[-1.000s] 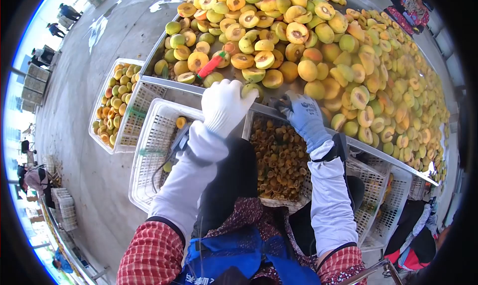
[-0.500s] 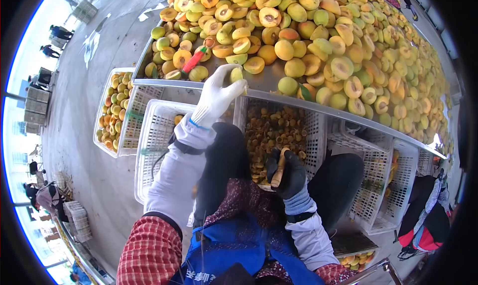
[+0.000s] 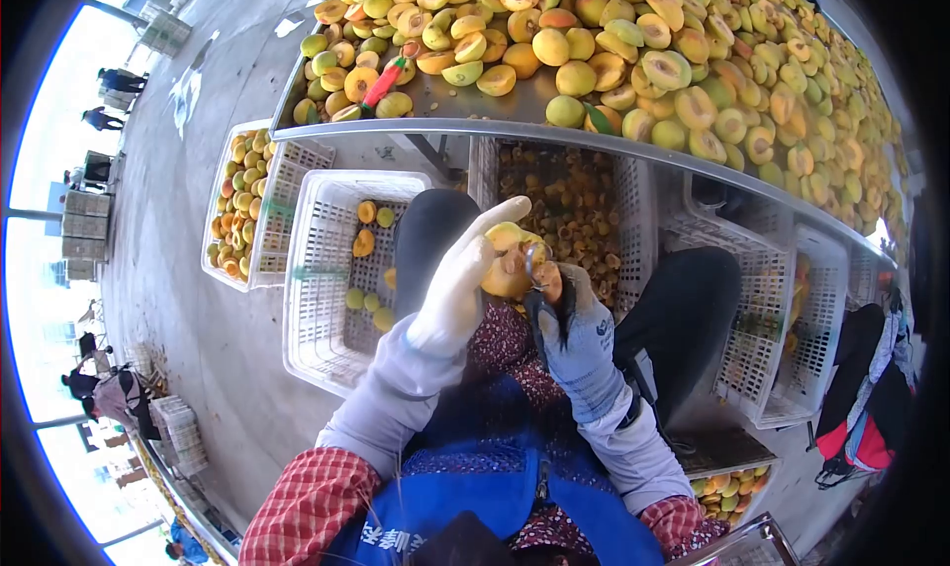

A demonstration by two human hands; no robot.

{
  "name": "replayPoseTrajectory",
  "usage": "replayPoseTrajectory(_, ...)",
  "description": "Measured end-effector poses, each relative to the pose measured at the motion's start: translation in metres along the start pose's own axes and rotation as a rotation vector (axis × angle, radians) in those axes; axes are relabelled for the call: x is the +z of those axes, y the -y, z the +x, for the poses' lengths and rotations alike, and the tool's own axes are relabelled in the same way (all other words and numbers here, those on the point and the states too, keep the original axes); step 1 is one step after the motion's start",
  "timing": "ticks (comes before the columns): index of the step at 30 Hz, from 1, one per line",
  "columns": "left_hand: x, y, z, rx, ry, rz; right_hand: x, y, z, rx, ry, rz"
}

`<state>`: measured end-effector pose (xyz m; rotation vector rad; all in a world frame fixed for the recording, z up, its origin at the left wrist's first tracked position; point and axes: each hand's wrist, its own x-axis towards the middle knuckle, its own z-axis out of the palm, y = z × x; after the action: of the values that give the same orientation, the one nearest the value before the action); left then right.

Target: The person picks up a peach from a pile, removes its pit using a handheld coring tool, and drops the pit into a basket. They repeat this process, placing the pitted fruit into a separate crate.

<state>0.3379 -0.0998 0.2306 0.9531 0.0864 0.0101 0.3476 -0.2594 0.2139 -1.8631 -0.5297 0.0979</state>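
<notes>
White knit cloth covers the left hand [image 3: 457,289], whose fingers curl around a yellow-orange halved apricot [image 3: 507,265] held above the lap. The right hand [image 3: 577,330], in a grey-blue glove, has its fingers clenched on a small wooden-handled pitting knife [image 3: 542,277] whose tip meets the fruit. Just behind them sits a white plastic crate of brown pits [image 3: 564,200]; to the left, a white slatted crate [image 3: 319,269] holds a few apricots. Beyond, the long metal surface [image 3: 465,99] carries heaped halved apricots.
</notes>
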Motion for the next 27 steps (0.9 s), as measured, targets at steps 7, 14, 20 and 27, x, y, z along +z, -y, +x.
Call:
replayPoseTrajectory(7,-0.008,0.003,-0.007,-0.007,-0.120,0.396,-0.009,0.014,-0.005,0.008,0.120,-0.207)
replayPoseTrajectory(14,0.027,-0.007,-0.016,-0.087,-0.203,0.285,-0.008,0.010,-0.014,0.022,0.160,-0.089)
replayPoseTrajectory(20,0.039,0.003,-0.022,-0.087,-0.348,0.410,0.009,0.001,-0.036,0.177,0.178,0.179)
replayPoseTrajectory(27,0.047,0.007,-0.025,0.012,-0.359,0.463,0.002,0.010,-0.041,0.137,0.124,0.122)
